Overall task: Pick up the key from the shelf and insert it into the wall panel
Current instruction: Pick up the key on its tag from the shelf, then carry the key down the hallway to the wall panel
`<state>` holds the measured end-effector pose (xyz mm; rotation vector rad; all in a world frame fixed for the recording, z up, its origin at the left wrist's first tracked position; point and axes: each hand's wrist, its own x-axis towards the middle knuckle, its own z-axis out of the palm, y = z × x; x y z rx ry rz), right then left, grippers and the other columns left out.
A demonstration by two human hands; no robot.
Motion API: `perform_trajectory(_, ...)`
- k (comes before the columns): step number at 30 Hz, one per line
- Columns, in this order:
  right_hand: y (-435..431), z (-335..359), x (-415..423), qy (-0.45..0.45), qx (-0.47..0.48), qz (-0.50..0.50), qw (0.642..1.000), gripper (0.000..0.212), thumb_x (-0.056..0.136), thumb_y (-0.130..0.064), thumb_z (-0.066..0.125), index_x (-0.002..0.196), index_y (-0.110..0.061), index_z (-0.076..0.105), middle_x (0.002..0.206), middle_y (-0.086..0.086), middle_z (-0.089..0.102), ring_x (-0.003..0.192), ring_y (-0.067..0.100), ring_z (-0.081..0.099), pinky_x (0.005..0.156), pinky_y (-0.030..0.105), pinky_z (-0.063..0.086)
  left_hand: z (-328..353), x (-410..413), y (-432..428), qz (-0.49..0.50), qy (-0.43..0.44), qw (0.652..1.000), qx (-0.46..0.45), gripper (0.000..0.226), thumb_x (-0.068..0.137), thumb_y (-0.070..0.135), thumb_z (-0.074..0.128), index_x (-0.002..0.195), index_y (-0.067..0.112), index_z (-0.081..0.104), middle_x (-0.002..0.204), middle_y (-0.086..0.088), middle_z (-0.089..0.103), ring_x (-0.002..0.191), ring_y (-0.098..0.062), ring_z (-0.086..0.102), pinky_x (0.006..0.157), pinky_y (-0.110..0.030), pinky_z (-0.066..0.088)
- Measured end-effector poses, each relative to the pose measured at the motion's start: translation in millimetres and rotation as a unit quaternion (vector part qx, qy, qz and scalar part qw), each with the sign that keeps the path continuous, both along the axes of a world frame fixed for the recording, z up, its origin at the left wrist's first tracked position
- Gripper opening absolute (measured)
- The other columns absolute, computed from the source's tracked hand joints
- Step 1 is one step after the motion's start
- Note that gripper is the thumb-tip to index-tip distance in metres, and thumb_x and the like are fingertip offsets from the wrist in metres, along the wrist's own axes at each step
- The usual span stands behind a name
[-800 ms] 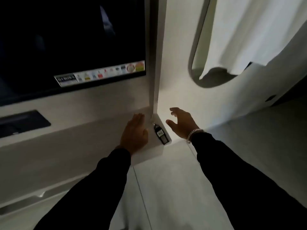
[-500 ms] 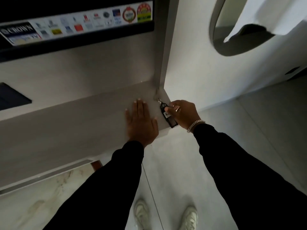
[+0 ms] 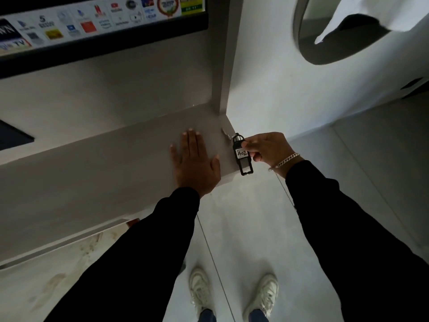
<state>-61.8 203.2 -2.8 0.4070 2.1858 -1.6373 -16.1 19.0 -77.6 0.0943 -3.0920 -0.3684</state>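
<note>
A black key fob (image 3: 242,156) with a white label reading "A02" hangs at the right end of the grey shelf (image 3: 104,163). My right hand (image 3: 267,148) pinches the fob's upper part between thumb and fingers, just past the shelf's right edge. A small metal key (image 3: 225,133) on the ring still touches the shelf corner. My left hand (image 3: 195,163) lies flat on the shelf top, fingers apart, holding nothing. No wall panel slot shows clearly.
A television (image 3: 102,24) with a sticker strip hangs above the shelf. A vertical post (image 3: 222,66) meets the shelf's right corner. An oval mirror (image 3: 348,36) is on the white wall to the right. My two white shoes (image 3: 232,296) stand on the grey floor.
My right hand reached the fob, closed on it and drew it off the shelf's right edge. My left hand slid forward and flattened on the shelf. The view tilted downward.
</note>
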Motion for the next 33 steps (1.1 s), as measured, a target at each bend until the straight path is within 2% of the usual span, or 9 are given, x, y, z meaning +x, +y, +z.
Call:
perform_trajectory(2, 11.4, 12.9, 7.0, -0.017, -0.035, -0.025, 0.999, 0.016, 0.075, -0.002, 0.07, 0.088, 0.006, 0.07, 0.061, 0.008, 0.06, 0.051, 0.014, 0.05, 0.049, 0.021, 0.044, 2.0, -3.8, -0.4, -0.001, -0.011, 1.0, 0.0, 0.08, 0.087, 0.047, 0.038, 0.149, -0.001, 0.027, 0.159, -0.021, 0.028, 0.148, -0.035, 0.022, 0.117, -0.065, 0.014)
perform_trajectory(5, 38.2, 29.3, 21.3, -0.028, -0.073, -0.055, 0.995, 0.01, 0.074, -0.001, 0.071, 0.083, 0.004, 0.07, 0.057, 0.006, 0.062, 0.05, 0.013, 0.053, 0.048, 0.02, 0.047, 5.4, -3.7, 3.1, -0.008, -0.035, 0.999, 0.011, 0.083, 0.083, 0.048, 0.03, 0.148, -0.004, 0.029, 0.158, -0.024, 0.028, 0.147, -0.039, 0.024, 0.114, -0.069, 0.015)
perform_trajectory(9, 82.6, 42.9, 37.4, -0.026, -0.106, -0.064, 0.992, 0.007, 0.075, -0.002, 0.07, 0.08, 0.003, 0.071, 0.057, 0.006, 0.062, 0.05, 0.013, 0.054, 0.049, 0.019, 0.049, 16.3, -13.5, 29.9, -0.02, -0.09, 0.995, 0.034, 0.097, 0.077, 0.06, 0.012, 0.152, -0.001, 0.018, 0.163, -0.021, 0.014, 0.151, -0.036, 0.009, 0.116, -0.066, 0.008)
perform_trajectory(13, 142.8, 50.7, 45.7, -0.021, -0.147, -0.087, 0.985, 0.007, 0.076, -0.002, 0.07, 0.08, 0.004, 0.071, 0.056, 0.006, 0.063, 0.047, 0.011, 0.054, 0.047, 0.019, 0.048, 33.0, -24.7, 95.8, -0.051, -0.116, 0.986, 0.108, 0.076, 0.094, 0.049, 0.028, 0.153, 0.002, 0.016, 0.164, -0.018, 0.012, 0.151, -0.032, 0.009, 0.121, -0.053, 0.01)
perform_trajectory(18, 225.9, 63.3, 50.1, -0.008, -0.181, -0.132, 0.974, 0.016, 0.078, -0.003, 0.07, 0.088, 0.009, 0.07, 0.059, 0.01, 0.062, 0.045, 0.01, 0.052, 0.045, 0.018, 0.047, 46.7, -24.3, 195.1, -0.112, -0.078, 0.97, 0.199, 0.078, 0.091, 0.051, 0.025, 0.154, 0.007, 0.012, 0.165, -0.01, 0.008, 0.152, -0.021, 0.0, 0.122, -0.042, 0.0)
perform_trajectory(23, 314.0, 77.6, 44.9, 0.018, -0.186, -0.189, 0.964, 0.015, 0.077, -0.005, 0.071, 0.087, 0.005, 0.072, 0.058, 0.01, 0.061, 0.048, 0.014, 0.052, 0.046, 0.02, 0.047, 68.3, -46.9, 289.7, -0.217, -0.004, 0.947, 0.238, 0.075, 0.094, 0.05, 0.025, 0.155, 0.008, 0.016, 0.165, -0.006, 0.012, 0.152, -0.015, 0.0, 0.124, -0.039, 0.001)
perform_trajectory(26, 365.2, 85.1, 36.8, 0.036, -0.192, -0.238, 0.951, 0.013, 0.077, -0.003, 0.07, 0.087, 0.006, 0.072, 0.059, 0.011, 0.062, 0.049, 0.015, 0.052, 0.045, 0.02, 0.047, 81.0, -76.1, 345.6, -0.295, 0.051, 0.93, 0.214, 0.067, 0.097, 0.041, 0.028, 0.154, 0.006, 0.02, 0.164, -0.01, 0.018, 0.153, -0.021, 0.007, 0.124, -0.042, 0.006)
perform_trajectory(29, 406.5, 90.2, 26.9, 0.049, -0.195, -0.282, 0.938, 0.012, 0.077, -0.002, 0.07, 0.087, 0.005, 0.072, 0.061, 0.01, 0.063, 0.05, 0.015, 0.054, 0.045, 0.019, 0.048, 90.2, -106.5, 401.2, -0.363, 0.108, 0.906, 0.189, 0.06, 0.098, 0.032, 0.034, 0.15, 0.003, 0.03, 0.16, -0.014, 0.03, 0.15, -0.026, 0.019, 0.122, -0.049, 0.019)
perform_trajectory(33, 461.3, 91.4, 8.9, 0.051, -0.212, -0.327, 0.919, 0.011, 0.077, -0.004, 0.07, 0.086, 0.001, 0.073, 0.063, 0.009, 0.065, 0.05, 0.013, 0.055, 0.046, 0.019, 0.049, 98.3, -153.2, 477.8, -0.425, 0.138, 0.872, 0.199, 0.057, 0.099, 0.03, 0.038, 0.148, 0.002, 0.035, 0.157, -0.015, 0.036, 0.149, -0.028, 0.025, 0.12, -0.051, 0.026)
